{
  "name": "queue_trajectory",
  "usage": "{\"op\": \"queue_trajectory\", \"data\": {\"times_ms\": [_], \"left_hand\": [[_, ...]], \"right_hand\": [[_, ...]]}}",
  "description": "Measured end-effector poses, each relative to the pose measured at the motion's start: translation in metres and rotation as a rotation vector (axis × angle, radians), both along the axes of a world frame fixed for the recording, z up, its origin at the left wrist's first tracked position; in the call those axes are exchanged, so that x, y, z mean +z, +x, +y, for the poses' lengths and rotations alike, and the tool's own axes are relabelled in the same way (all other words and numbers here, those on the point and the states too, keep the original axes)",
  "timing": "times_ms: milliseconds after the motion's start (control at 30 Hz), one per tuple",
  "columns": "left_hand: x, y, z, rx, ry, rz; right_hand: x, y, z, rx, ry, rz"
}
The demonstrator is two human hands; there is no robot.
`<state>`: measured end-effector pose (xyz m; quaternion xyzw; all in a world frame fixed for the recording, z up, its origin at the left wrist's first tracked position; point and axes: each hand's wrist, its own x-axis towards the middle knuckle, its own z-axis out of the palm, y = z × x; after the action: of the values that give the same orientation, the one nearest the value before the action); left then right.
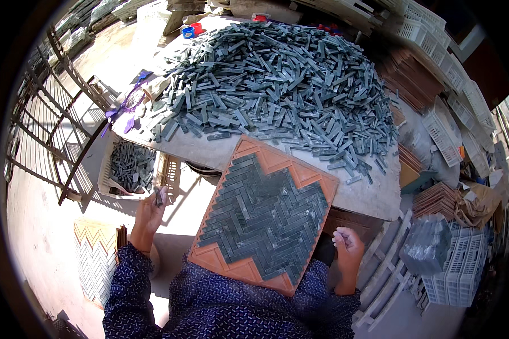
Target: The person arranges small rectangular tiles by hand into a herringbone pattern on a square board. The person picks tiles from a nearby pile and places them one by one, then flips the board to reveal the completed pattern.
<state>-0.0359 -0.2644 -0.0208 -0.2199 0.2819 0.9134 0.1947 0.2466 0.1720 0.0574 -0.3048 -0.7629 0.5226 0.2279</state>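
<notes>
A terracotta-coloured mould tray (316, 179) leans between my lap and the table edge, tilted. Dark green stone strips (266, 220) fill most of it in a herringbone pattern; bare grooves show at its top corners and lower left. My left hand (147, 217) is closed on a small dark stone strip (159, 196), left of the tray and just below a crate of strips. To the tray's right, apart from it, my right hand (350, 248) has its fingers curled together. Whatever it may hold is hidden.
A big heap of loose stone strips (277, 85) covers the table (373, 200). A crate (104, 169) of short pieces stands at the left, above a white herringbone panel (93, 260). Metal racks (56, 124) stand far left; white plastic crates (458, 265) and stacked trays (434, 201) stand right.
</notes>
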Motion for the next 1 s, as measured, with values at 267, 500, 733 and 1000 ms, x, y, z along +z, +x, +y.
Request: {"op": "queue_trajectory", "data": {"times_ms": [267, 500, 733, 1000], "left_hand": [[0.022, -0.084, -0.098, 0.047, -0.606, 0.339], [-0.085, 0.033, -0.042, -0.211, -0.351, -0.158], [-0.082, 0.065, -0.035, -0.475, -0.74, -0.192], [-0.037, 0.052, 0.014, -0.514, -0.912, -0.135]], "right_hand": [[-0.064, 0.046, 0.067, -0.218, -0.194, -0.099], [-0.194, 0.042, 0.115, -0.272, 0.208, -0.374], [-0.223, 0.004, 0.128, -0.07, 0.684, -0.559], [-0.218, -0.005, 0.127, -0.067, 0.823, -0.512]]}}
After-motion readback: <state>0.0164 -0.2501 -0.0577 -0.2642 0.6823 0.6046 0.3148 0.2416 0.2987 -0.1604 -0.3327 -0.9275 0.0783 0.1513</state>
